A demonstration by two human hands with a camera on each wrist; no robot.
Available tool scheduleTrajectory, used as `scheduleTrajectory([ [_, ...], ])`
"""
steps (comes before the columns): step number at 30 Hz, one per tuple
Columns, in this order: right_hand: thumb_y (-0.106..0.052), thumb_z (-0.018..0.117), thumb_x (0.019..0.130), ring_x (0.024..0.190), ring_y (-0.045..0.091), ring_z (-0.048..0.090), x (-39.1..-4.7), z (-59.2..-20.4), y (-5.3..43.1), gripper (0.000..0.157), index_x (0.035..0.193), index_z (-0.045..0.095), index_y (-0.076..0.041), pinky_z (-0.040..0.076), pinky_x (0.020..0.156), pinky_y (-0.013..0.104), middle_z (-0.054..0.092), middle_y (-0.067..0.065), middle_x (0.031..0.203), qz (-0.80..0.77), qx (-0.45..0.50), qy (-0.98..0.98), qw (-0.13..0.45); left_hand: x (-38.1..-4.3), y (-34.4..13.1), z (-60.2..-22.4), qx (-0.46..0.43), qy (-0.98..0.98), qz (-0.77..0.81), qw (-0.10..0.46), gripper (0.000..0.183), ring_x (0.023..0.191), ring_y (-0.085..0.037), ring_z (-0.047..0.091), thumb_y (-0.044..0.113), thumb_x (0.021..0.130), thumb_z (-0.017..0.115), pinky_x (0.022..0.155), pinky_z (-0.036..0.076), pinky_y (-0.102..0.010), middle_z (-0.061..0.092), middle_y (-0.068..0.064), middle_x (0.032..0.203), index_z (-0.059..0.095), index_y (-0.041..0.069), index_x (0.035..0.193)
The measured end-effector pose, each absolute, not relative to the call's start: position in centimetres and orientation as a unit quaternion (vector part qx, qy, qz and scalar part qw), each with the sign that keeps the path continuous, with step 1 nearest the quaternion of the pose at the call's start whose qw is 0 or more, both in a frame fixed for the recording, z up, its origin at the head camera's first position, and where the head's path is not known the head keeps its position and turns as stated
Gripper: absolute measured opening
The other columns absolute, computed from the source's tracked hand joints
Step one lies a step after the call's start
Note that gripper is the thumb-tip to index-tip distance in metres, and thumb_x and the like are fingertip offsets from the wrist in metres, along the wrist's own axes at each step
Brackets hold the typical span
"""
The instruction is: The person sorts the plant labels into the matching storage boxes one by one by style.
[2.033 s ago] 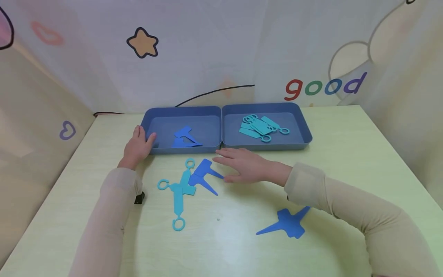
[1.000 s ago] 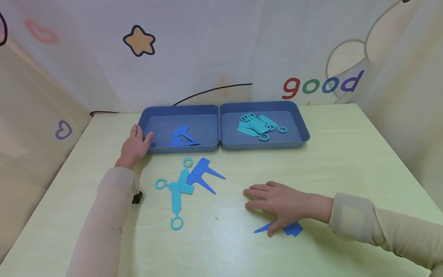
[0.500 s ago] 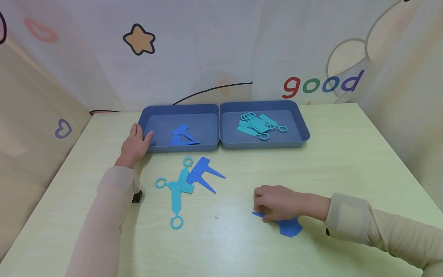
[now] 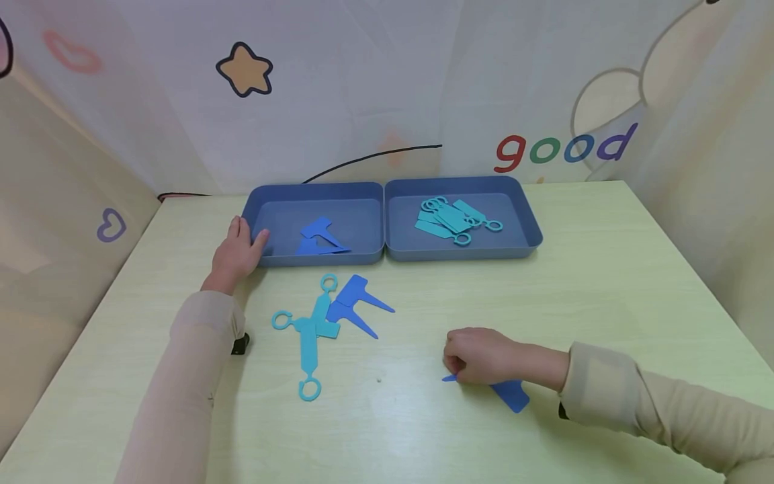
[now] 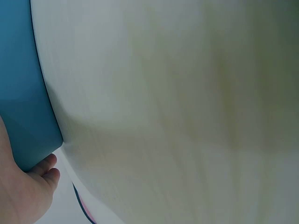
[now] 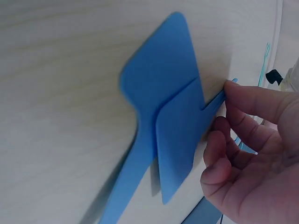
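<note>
In the head view my left hand point(image 4: 234, 259) grips the front-left corner of the left blue-grey tray point(image 4: 314, 259), thumb at the rim and fingers along the outer side. My right hand point(image 4: 484, 355) is at the right of the table, its thumb and fingertips pinching the narrow pointed stem of a blue T-shaped plant label point(image 6: 180, 135). A second blue label point(image 6: 161, 60) lies overlapped with it, its stem pointing down in the right wrist view. From the head, the hand covers most of the pair; one blue plate end point(image 4: 510, 396) shows.
Two more blue labels point(image 4: 353, 290) lie beside several teal ring-ended tags point(image 4: 308, 349) in front of the trays. The left tray holds blue labels point(image 4: 317, 228). In the right tray point(image 4: 465, 254) lie several teal tags point(image 4: 450, 218). A printed curtain point(image 4: 363, 81) hangs behind.
My right hand has moved from beside the middle blue labels to the right-hand pair, and its fingers have closed on a stem. That pair has turned slightly. My left hand stays at the tray.
</note>
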State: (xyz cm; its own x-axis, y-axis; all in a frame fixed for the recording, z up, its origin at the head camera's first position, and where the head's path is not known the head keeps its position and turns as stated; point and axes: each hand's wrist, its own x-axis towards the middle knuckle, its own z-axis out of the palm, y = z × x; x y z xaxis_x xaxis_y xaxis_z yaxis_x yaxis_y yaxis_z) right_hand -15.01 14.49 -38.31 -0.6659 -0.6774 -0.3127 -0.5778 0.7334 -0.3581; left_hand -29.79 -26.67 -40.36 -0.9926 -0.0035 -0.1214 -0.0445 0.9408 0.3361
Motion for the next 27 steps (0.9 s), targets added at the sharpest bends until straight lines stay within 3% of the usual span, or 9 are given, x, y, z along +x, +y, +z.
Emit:
scheduleTrajectory([
  [10, 0.001, 0.062, 0.068, 0.055, 0.007, 0.035, -14.6, -37.9, 14.0, 0.031, 0.053, 0.044, -0.019, 0.026, 0.048, 0.018, 0.036, -0.011, 0.052, -0.086, -0.343, 0.916, 0.189, -29.7, -26.7, -40.3, -0.014, 0.983, 0.171, 0.063, 0.082, 0.129, -0.047, 0.011, 0.056, 0.090, 0.007, 0.103, 0.018, -0.054, -0.011, -0.026, 0.145, -0.008, -0.009, 0.137],
  [18, -0.004, 0.067, 0.071, 0.059, 0.010, 0.044, -15.7, -37.8, 13.9, 0.016, 0.068, 0.056, -0.015, 0.037, 0.054, 0.022, 0.049, -0.007, 0.062, -0.145, -0.301, 0.902, 0.273, -29.7, -26.6, -40.3, -0.011, 0.983, 0.172, 0.059, 0.081, 0.129, -0.047, 0.012, 0.055, 0.091, 0.007, 0.103, 0.018, -0.054, -0.009, -0.027, 0.144, -0.007, -0.010, 0.137],
  [27, -0.004, 0.068, 0.073, 0.057, 0.012, 0.044, -17.3, -38.4, 14.6, 0.007, 0.074, 0.062, -0.008, 0.038, 0.056, 0.024, 0.052, -0.002, 0.063, -0.290, -0.243, 0.853, 0.360, -29.6, -26.6, -40.2, -0.012, 0.983, 0.175, 0.058, 0.080, 0.129, -0.047, 0.012, 0.055, 0.091, 0.007, 0.103, 0.018, -0.054, -0.010, -0.026, 0.145, -0.007, -0.009, 0.137],
])
